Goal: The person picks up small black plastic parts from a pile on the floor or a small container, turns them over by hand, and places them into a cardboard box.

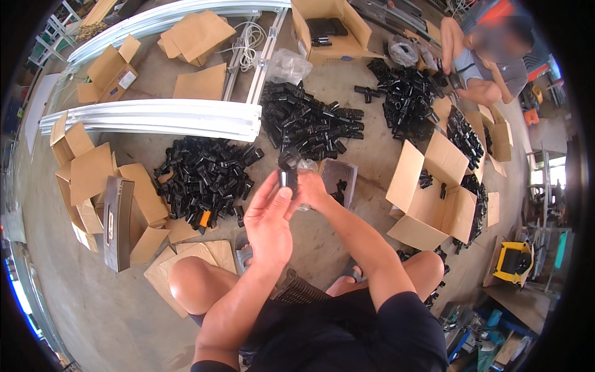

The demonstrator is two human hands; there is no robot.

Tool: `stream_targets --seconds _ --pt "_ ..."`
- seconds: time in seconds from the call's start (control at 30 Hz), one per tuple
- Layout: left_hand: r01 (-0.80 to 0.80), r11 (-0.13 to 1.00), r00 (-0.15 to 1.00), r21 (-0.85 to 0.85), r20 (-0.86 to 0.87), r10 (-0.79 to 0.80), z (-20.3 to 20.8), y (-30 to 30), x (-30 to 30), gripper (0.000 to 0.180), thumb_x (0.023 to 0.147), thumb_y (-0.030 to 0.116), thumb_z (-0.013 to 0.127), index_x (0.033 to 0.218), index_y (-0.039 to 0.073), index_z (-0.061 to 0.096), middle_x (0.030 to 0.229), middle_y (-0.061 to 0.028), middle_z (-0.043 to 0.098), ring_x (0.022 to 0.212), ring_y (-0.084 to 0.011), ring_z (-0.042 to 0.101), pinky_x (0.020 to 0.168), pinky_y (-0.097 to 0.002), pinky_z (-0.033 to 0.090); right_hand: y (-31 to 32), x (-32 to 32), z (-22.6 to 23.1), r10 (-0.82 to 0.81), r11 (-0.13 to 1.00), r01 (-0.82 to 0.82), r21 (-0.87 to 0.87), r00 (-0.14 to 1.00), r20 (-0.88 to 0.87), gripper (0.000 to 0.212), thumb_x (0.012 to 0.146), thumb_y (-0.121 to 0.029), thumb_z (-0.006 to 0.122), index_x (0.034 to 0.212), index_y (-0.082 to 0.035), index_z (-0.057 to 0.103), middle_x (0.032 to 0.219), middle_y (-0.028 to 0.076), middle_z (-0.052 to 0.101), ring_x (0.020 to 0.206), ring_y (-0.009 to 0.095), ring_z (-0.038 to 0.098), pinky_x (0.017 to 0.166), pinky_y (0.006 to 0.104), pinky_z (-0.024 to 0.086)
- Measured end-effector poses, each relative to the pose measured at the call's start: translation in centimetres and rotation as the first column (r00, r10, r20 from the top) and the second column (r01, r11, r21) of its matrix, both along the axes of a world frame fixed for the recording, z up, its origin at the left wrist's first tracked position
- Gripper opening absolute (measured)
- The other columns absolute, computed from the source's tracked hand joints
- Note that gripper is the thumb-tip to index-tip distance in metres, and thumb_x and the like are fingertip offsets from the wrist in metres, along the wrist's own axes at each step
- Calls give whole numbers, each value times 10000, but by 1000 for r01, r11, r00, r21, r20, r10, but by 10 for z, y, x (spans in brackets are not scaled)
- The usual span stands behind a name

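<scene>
In front of my knees my left hand (268, 217) holds a short black plastic fitting (287, 162) upright, thumb pressed against its near side. My right hand (310, 188) is closed at the fitting's right side, its fingers partly hidden behind the part and the left hand. Clear crumpled plastic (305, 165) shows just behind the right hand. Beyond my hands lies a heap of similar black fittings (310, 121), and another heap (204, 177) is to the left with an orange piece (205, 218) at its near edge. A grey bin (348, 180) with a few black parts stands beside the right hand.
An open carton (427, 214) holding a few black parts stands at right. More cartons (87, 180) stand at left, near white metal rails (155, 118). Another black heap (406, 102) lies at far right, where another person (496, 62) sits. A yellow case (514, 261) is at right.
</scene>
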State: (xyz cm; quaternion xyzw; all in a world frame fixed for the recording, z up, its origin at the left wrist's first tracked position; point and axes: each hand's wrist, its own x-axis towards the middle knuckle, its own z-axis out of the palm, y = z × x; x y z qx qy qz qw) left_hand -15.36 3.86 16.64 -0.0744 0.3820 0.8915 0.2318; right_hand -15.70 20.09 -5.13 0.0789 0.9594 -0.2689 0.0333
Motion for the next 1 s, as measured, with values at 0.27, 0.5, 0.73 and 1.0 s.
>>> stream_targets --seconds 0.27,0.5,0.73,1.0 --pt "-91 995 995 49 -39 93 13 0 -11 365 1008 29 623 1370 -3 582 1157 -130 708 1030 -241 717 940 -350 617 -20 82 220 165 887 -329 -325 882 -442 157 827 -86 732 950 -30 652 924 110 652 798 298 662 663 396 554" --pt "35 989 999 147 -2 -35 19 24 34 424 985 -18 632 1393 -59 524 1139 -147 693 994 -239 720 899 -331 634 -52 145 266 69 937 -250 -244 818 -572 200 856 -9 717 1055 -16 701 930 129 653 812 317 661 683 382 558" --pt "163 981 986 103 2 -164 21 35 62 421 979 14 661 1387 -17 561 1119 -129 707 993 -228 718 880 -330 625 -49 178 259 -234 788 -47 -614 900 -369 190 898 7 690 1087 -8 688 992 95 704 863 162 700 703 328 568" --pt "209 973 978 99 -3 -209 7 39 69 394 979 37 674 1360 10 578 1125 -158 717 987 -229 719 866 -333 627 -34 182 247 -280 705 -37 -708 903 -326 229 911 57 624 1119 -2 698 1001 67 708 937 116 682 815 283 553"
